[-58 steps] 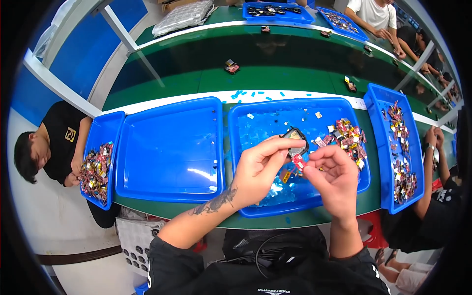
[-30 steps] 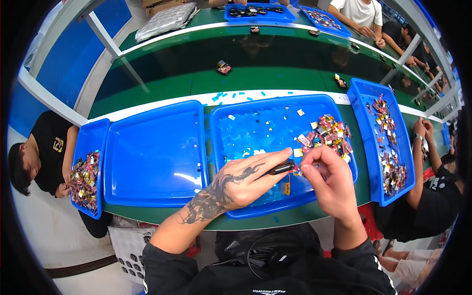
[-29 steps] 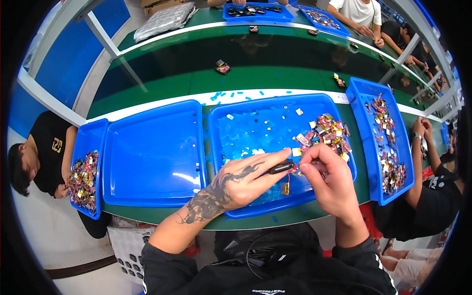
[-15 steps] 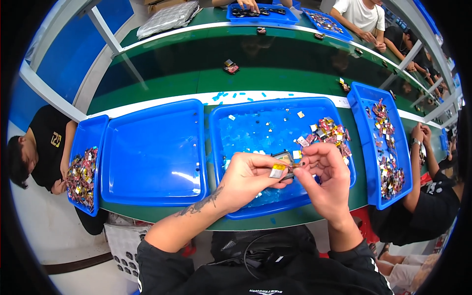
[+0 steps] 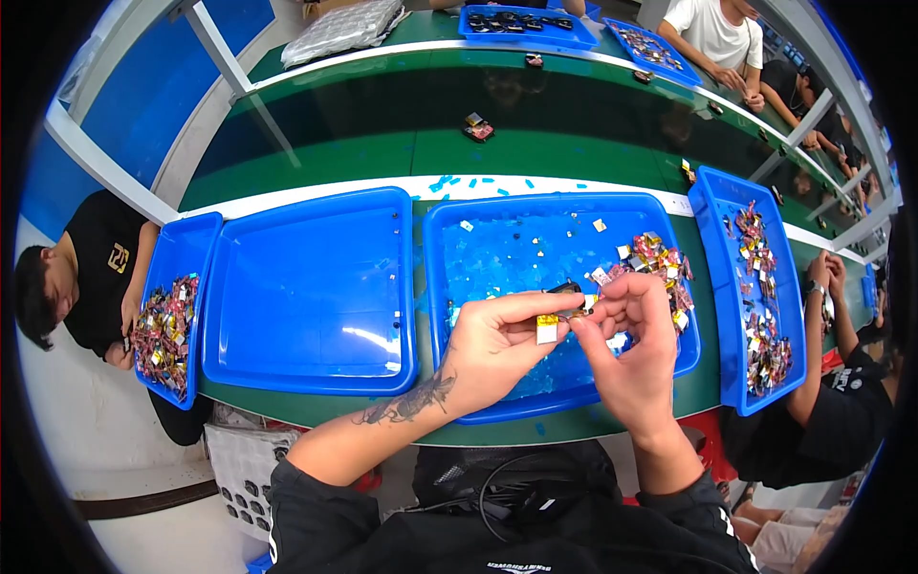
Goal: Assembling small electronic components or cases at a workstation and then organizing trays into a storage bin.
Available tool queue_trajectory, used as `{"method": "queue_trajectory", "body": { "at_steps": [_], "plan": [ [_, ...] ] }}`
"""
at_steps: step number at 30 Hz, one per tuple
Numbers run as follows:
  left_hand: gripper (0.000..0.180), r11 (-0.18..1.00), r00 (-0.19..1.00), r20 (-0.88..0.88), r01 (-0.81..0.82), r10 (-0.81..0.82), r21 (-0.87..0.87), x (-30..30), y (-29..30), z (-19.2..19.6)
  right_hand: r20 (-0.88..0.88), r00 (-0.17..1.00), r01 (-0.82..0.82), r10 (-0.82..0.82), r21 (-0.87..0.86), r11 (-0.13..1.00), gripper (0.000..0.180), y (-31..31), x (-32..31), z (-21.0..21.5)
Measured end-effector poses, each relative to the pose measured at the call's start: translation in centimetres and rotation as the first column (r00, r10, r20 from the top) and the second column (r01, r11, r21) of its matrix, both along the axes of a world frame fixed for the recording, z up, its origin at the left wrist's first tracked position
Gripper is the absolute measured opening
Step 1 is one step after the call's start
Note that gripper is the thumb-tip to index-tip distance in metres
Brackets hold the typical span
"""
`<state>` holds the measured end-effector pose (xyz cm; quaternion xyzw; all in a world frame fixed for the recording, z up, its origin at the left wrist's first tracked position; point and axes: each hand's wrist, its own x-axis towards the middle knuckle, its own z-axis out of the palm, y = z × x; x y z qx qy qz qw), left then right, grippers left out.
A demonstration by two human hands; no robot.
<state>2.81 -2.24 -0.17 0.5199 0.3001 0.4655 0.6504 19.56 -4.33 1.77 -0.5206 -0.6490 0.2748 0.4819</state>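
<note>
Above the middle blue tray (image 5: pixel 459 200), my left hand (image 5: pixel 488 346) grips a small black plastic case (image 5: pixel 564 288), mostly hidden by the fingers. A silver battery with yellow tape (image 5: pixel 546 329) hangs below these fingers. My right hand (image 5: pixel 639 359) meets the left, its thumb and forefinger pinched at the case's right end; what is between them is too small to make out. A heap of small battery-and-board pieces (image 5: pixel 658 258) lies at the tray's right end. Blue film scraps (image 5: pixel 516 230) cover much of its bottom.
Left stands a large blue tray (image 5: pixel 306 287) with a few tiny bits. Narrower blue trays of battery pieces stand at far left (image 5: pixel 212 230) and right (image 5: pixel 706 215). A green conveyor belt (image 5: pixel 373 143) runs behind, carrying small devices (image 5: pixel 478 127). Co-workers sit on both sides and across.
The black case has tipped from showing its face to nearly edge-on, and the battery hangs more upright. Both hands stay together. The whole view has shifted slightly.
</note>
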Motion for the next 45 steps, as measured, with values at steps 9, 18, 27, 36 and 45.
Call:
{"method": "queue_trajectory", "body": {
  "at_steps": [9, 18, 27, 36, 45],
  "plan": [
    [0.055, 0.992, 0.995, 0.095, -0.019, 0.031, -0.123, 0.3, -0.1, 0.8, -0.096, 0.993, -0.078, 0.065, -0.146, 0.986, 0.041, 0.8, -0.5, -0.3],
    [0.034, 0.742, 0.941, -0.045, -0.236, 0.337, 0.627, -4.1, -2.2, 6.3, 0.212, 0.968, 0.187, -0.133, -0.261, 0.947, 0.049, 24.8, 7.5, -1.6],
    [0.012, 0.319, 0.783, 0.121, -0.383, 0.61, 0.867, -8.7, -15.6, 15.2, 0.4, 0.911, 0.286, -0.102, -0.433, 0.855, 0.05, 29.1, 8.7, -4.7],
    [0.019, 0.212, 0.739, -0.11, -0.045, 0.664, 0.976, -15.0, -27.5, 18.3, 0.612, 0.785, 0.198, -0.097, -0.099, 0.975, 0.061, 29.2, 10.8, -2.0],
    [0.029, 0.059, -0.66, -0.419, -0.495, 0.624, 0.867, -35.8, -44.7, -11.7, -0.169, 0.842, -0.514, 0.513, 0.04, 0.857, 0.042, 4.9, 9.5, 5.4]
  ]
}}
